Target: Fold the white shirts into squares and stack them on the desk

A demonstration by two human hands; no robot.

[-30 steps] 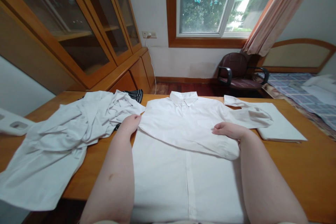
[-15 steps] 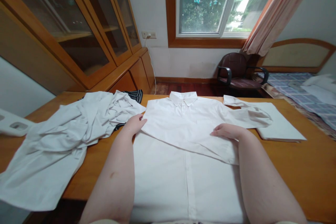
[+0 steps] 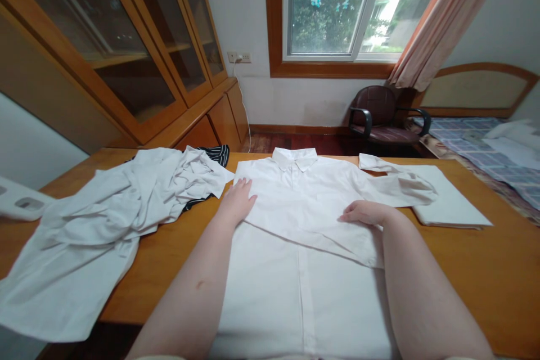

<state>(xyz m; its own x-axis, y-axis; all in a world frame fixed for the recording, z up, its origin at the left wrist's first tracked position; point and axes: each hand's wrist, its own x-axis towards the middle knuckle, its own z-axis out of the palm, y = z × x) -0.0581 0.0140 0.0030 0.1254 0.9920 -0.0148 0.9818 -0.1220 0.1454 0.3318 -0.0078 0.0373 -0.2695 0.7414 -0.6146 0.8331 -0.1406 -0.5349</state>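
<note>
A white long-sleeved shirt (image 3: 270, 287) lies buttoned front up, its collar at the far side. One sleeve is laid across the chest, making a slanting edge from left to lower right; the other stretches out to the right. My left hand (image 3: 239, 201) is open, with its fingers spread on the shirt near the left shoulder edge. At the right of the chest, my right hand (image 3: 363, 212) has its fingers bent together against the cloth and appears to grip it; the fingertips are partly hidden.
A crumpled heap of white clothes (image 3: 105, 219) with a black striped garment (image 3: 217, 153) lies left on the wooden table (image 3: 506, 281). A folded white cloth (image 3: 455, 202) is under the right sleeve. Beyond stand a chair (image 3: 379, 115) and a glass-fronted cabinet (image 3: 177, 62).
My left hand has let go of the shirt's left edge and moved slightly right, flat onto the chest. The shirt's left side is drawn inward a little. My right hand stays nearly still.
</note>
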